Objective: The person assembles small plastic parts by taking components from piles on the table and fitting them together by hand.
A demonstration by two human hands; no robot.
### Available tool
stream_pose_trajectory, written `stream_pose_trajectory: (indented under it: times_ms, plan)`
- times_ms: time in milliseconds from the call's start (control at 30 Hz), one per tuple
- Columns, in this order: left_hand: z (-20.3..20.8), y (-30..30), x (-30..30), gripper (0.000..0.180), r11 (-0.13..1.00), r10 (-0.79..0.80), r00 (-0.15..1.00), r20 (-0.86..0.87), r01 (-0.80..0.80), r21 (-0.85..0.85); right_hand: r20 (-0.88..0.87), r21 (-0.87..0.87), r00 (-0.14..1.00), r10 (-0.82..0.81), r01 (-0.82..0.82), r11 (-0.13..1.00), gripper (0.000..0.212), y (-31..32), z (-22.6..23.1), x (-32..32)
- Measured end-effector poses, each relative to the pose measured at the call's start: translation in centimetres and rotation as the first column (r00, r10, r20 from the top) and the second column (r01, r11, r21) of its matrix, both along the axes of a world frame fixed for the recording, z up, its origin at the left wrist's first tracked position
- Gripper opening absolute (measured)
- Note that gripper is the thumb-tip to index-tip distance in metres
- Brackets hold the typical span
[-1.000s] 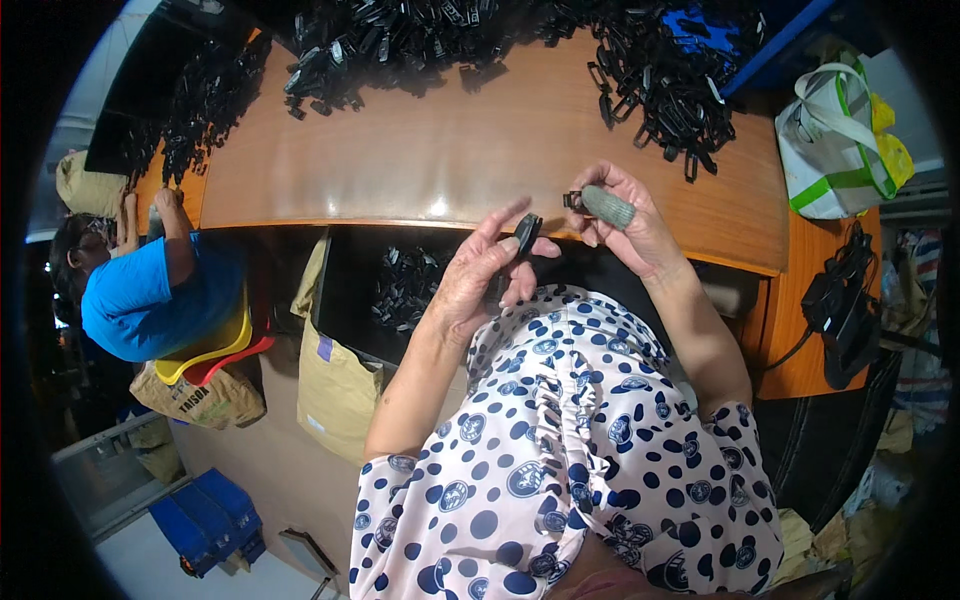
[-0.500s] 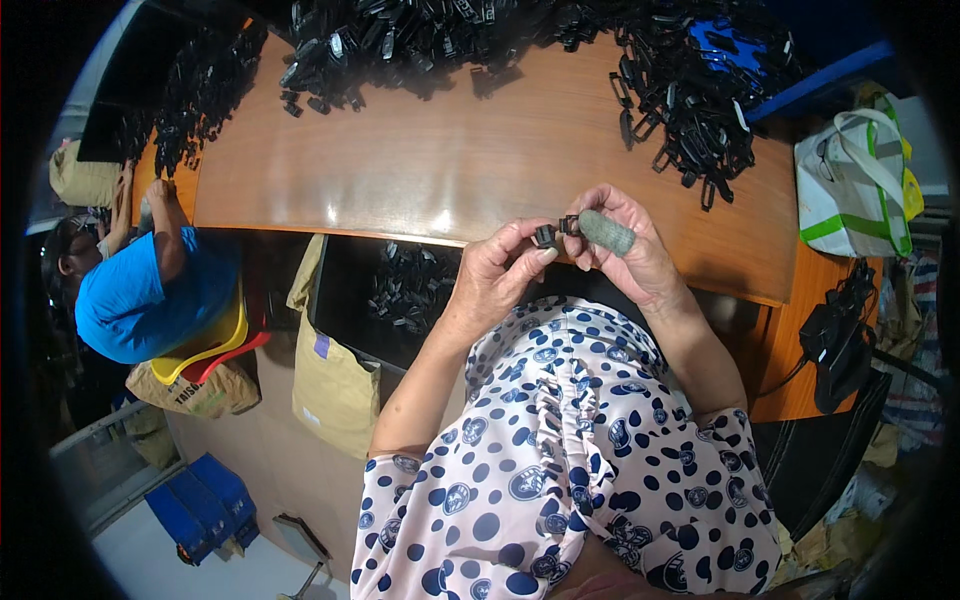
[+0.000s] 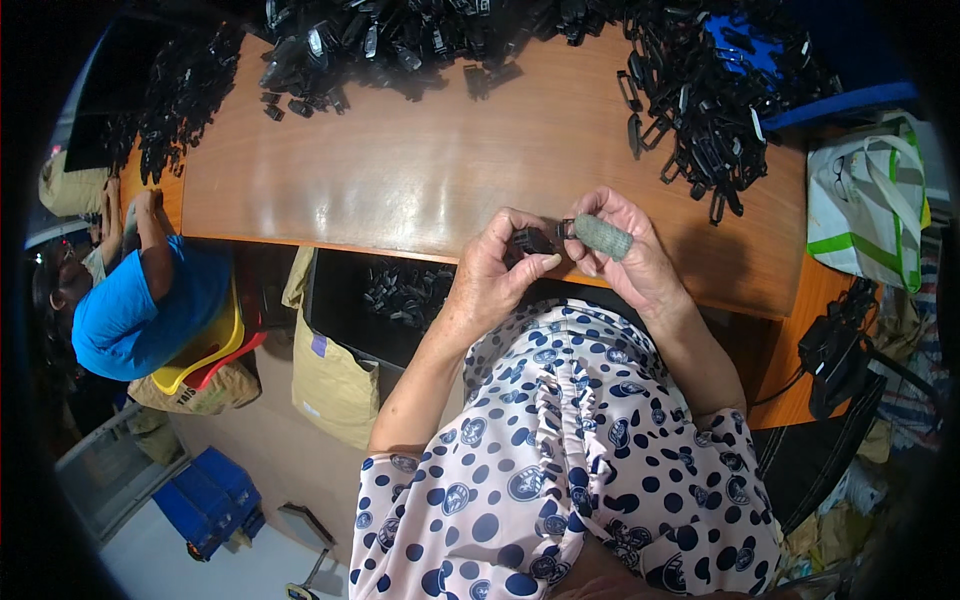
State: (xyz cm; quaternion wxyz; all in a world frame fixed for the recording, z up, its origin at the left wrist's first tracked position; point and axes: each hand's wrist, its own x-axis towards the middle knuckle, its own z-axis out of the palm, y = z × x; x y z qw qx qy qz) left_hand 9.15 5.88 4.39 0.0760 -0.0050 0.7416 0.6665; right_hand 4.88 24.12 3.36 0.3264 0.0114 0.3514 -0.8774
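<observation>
Over the front edge of the wooden table, my left hand (image 3: pixel 492 270) is closed, pinching a small black plastic piece (image 3: pixel 533 241) that looks like a buckle part, between thumb and fingers. Close beside it, my right hand (image 3: pixel 640 262) pinches another small black plastic piece (image 3: pixel 566 228). A grey-green knitted finger cover (image 3: pixel 603 237) is on one finger of that hand. The two pieces are very near each other; whether they touch I cannot tell. The fingers partly hide both.
Heaps of black plastic pieces (image 3: pixel 360 45) line the table's (image 3: pixel 330 150) far side, with a pile of black frames (image 3: pixel 700 130) at right. Below left stands an open box (image 3: pixel 340 290) of black parts. A person in blue (image 3: pixel 150 300) works at left; a white-green bag (image 3: pixel 865 200) stands right.
The black piece in my left hand has turned and shows a broader side now. Both hands stay almost in place. The view has shifted slightly.
</observation>
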Motion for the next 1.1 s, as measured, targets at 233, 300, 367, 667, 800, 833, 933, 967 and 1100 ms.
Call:
stream_pose_trajectory:
  times_ms: [233, 300, 367, 667, 800, 833, 933, 967, 1100]
  plan:
    - [0.1, 0.3, -0.9, 0.036, 0.983, 0.007, 1.0, 0.026, -0.002, -0.184, 0.034, 0.157, 0.999, -0.007, 0.002, 0.988, 0.017, -0.4, 0.4, -0.4]
    - [-0.6, 0.5, -1.2, 0.037, 0.956, -0.036, 0.988, -0.151, -0.01, -0.293, 0.037, 0.189, 0.999, -0.03, 0.022, 0.982, 0.015, -0.4, -0.7, -0.3]
    - [-0.9, 0.8, -1.6, 0.034, 0.949, -0.033, 0.988, -0.148, -0.015, -0.314, 0.039, 0.223, 0.998, -0.052, 0.043, 0.974, 0.014, -0.2, -1.2, -0.4]
    - [-2.4, 0.9, -1.3, 0.024, 0.88, -0.044, 0.99, -0.136, -0.026, -0.474, 0.087, 0.26, 0.995, -0.037, 0.013, 0.965, 0.013, 0.1, -2.2, -0.2]
    - [-2.6, 0.8, -1.2, 0.024, 0.862, -0.077, 0.988, -0.131, 0.0, -0.507, 0.108, 0.277, 0.994, 0.011, -0.041, 0.96, 0.013, -0.3, -2.0, -0.1]
    - [-2.6, 0.8, -1.2, 0.024, 0.862, -0.077, 0.988, -0.132, -0.001, -0.507, 0.094, 0.298, 0.995, 0.027, -0.054, 0.953, 0.012, -0.3, -1.9, -0.1]
    - [-2.5, 0.7, -1.1, 0.023, 0.858, -0.096, 0.983, -0.155, 0.003, -0.513, 0.064, 0.367, 0.996, 0.067, -0.086, 0.926, 0.011, -0.1, -1.7, -0.2]
    - [-2.5, 0.7, -1.1, 0.023, 0.859, -0.1, 0.979, -0.176, -0.005, -0.512, 0.064, 0.367, 0.996, 0.069, -0.087, 0.926, 0.011, -0.1, -1.7, -0.3]
    - [-2.8, 0.1, -1.0, 0.022, 0.902, -0.116, 0.977, -0.181, 0.027, -0.432, 0.056, 0.449, 0.987, 0.154, -0.163, 0.879, 0.012, 0.3, -1.2, -1.1]
